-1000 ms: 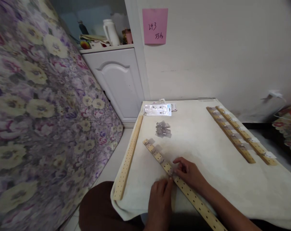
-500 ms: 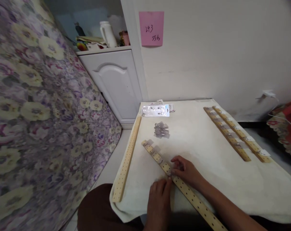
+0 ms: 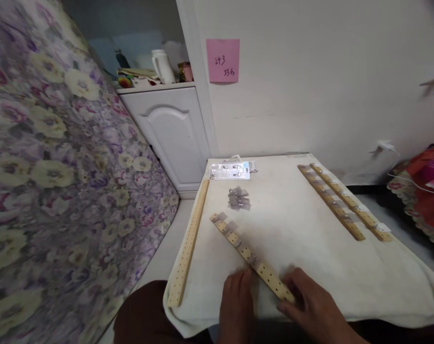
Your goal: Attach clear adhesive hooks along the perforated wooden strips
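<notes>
A narrow wooden strip with rows of holes [image 3: 265, 274] lies slantwise on the cloth, its near end covered by my right hand. Metal clips with clear plastic tabs [image 3: 253, 260] sit along its far half. My right hand [image 3: 312, 303] is closed around the near part, thumb on the left side, somewhat blurred. At the strip's left edge is my left hand [image 3: 236, 303], its fingers curled together and the tips close to the wood; what they hold, if anything, is hidden. A small heap of similar loose clips [image 3: 239, 198] lies beyond the strip's far end.
A bare holed strip [image 3: 188, 248] runs along the left edge of the cloth-covered table [image 3: 274, 210]. Two strips bearing clips [image 3: 331, 200] [image 3: 351, 203] lie at the right. Clear plastic packaging [image 3: 229, 170] is at the back left, near the wall. A floral curtain [image 3: 59, 191] hangs at left.
My right hand has moved from the clip at mid-strip toward me and taken hold of the strip's near part. My left hand has stayed about where it was. The view has tilted slightly upward.
</notes>
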Motion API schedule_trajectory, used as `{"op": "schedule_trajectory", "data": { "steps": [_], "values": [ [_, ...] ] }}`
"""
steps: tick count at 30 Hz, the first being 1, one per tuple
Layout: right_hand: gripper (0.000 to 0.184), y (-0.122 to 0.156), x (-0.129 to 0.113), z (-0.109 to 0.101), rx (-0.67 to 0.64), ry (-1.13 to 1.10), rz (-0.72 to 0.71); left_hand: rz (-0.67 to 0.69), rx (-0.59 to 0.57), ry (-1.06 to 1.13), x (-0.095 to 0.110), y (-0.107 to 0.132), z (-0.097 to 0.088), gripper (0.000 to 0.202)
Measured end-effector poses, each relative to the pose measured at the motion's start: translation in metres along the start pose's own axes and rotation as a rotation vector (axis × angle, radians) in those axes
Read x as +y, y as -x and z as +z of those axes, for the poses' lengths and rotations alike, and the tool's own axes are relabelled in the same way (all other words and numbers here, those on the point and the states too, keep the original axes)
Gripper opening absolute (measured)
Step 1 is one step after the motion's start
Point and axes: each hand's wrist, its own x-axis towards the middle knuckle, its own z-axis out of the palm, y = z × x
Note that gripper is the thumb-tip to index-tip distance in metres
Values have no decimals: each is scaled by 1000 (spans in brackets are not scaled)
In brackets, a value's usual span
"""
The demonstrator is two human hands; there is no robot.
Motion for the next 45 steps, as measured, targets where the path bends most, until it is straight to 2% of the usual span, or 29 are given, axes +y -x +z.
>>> {"op": "schedule_trajectory", "data": {
  "steps": [3,7,15,25,30,33,37,39,41,43,45],
  "values": [
    [40,13,6,15,74,81,-47,-12,3,-12,2,0,0,47],
    [28,11,10,26,132,154,-77,-8,5,-22,2,0,-1,48],
    [15,3,-3,22,130,245,-47,-6,8,-27,-1,2,2,47],
    [10,-39,-25,31,178,334,-29,16,14,-64,-5,4,6,44],
    [12,-42,-28,39,199,332,-49,43,70,-88,-7,6,10,41],
    [15,-39,-29,40,181,311,-37,44,59,-93,-11,9,14,42],
    [18,-40,-30,28,104,197,-14,49,34,-90,-18,15,24,41],
    [16,-52,-28,16,74,119,-38,52,49,-91,-22,18,29,40],
    [17,-78,-26,4,91,77,-153,48,70,-102,-24,19,34,39],
    [26,-118,-25,-4,151,75,-325,52,93,-111,-24,19,37,39],
    [38,-167,-28,-6,188,111,-434,55,120,-116,-23,18,38,39]
  ]
}}
